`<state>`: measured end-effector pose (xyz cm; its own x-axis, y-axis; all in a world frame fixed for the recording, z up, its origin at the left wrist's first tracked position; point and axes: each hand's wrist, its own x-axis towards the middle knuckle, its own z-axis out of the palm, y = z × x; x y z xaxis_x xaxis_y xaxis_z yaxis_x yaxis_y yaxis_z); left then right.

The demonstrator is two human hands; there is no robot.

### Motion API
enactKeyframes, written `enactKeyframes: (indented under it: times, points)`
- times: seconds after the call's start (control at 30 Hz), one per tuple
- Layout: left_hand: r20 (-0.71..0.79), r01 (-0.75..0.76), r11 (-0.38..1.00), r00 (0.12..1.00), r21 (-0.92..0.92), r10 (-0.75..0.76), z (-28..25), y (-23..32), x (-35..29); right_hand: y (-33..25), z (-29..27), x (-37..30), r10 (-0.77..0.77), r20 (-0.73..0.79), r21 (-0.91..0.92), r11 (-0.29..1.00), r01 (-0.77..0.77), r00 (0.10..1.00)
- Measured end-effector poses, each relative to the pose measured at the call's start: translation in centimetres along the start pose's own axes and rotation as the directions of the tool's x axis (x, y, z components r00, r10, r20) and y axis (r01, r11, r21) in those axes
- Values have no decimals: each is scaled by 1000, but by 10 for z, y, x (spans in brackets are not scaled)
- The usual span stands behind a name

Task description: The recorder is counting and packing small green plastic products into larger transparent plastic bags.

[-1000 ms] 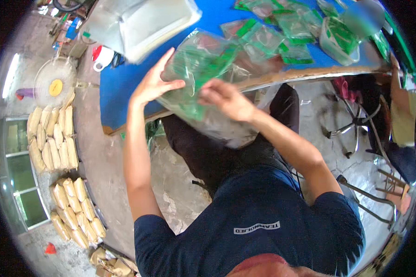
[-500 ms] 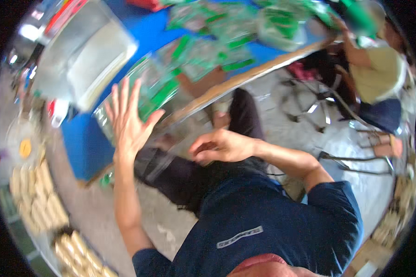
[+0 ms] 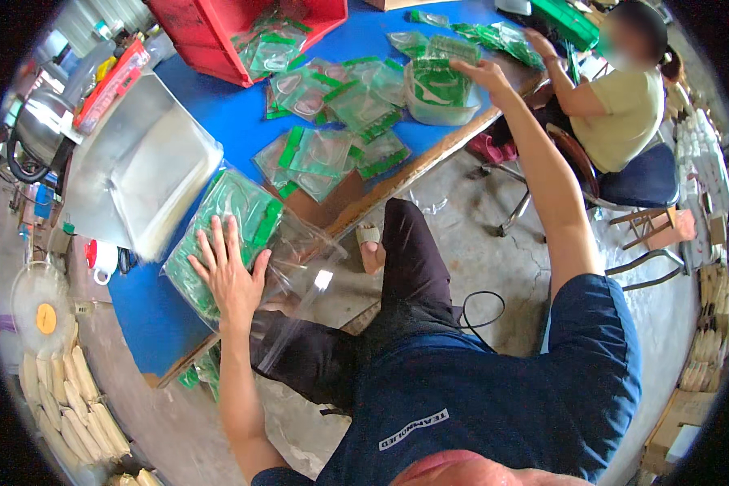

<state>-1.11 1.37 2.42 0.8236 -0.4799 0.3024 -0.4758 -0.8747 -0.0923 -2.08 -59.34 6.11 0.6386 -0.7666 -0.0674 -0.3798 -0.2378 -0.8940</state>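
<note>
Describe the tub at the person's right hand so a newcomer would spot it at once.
Start at the blue table and follow its near edge rightward. There, the right hand is at the top of a translucent tub with green pieces inside. Its upright walls set it apart from the flat bags to its left.

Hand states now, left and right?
Left hand: open, fingers spread, lying flat on the clear bag.
Right hand: fingertips at the plastic tub; grip can't be told.

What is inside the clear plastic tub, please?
Green pieces show inside the tub, with the right hand at its rim; anything beneath the top layer is covered.
</note>
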Motion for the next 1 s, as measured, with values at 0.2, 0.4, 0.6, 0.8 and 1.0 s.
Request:
enactKeyframes:
  times: [0.2,0.4,0.6,0.8,1.0]
  points:
    - [74,-9,1000,997,6,9,-4,-47,4,17,10,-8,-504,-99,-143,861,489,858]
    - [-99,78,956,989,-283,-110,-59,-72,14,-80,43,-114,-793,-149,-85,605,791,591]
    - [-258,-201,466,964,-861,-62,-33,43,47,-106,154,-216,-751,492,284,617,734,441]
    - [123,118,62,989,-991,78,15,10,38,-53,241,-255,-742,604,677,670,304,290]
    - [166,137,-187,975,-973,-150,6,15,17,-75,237,-290,-445,780,260,870,420,440]
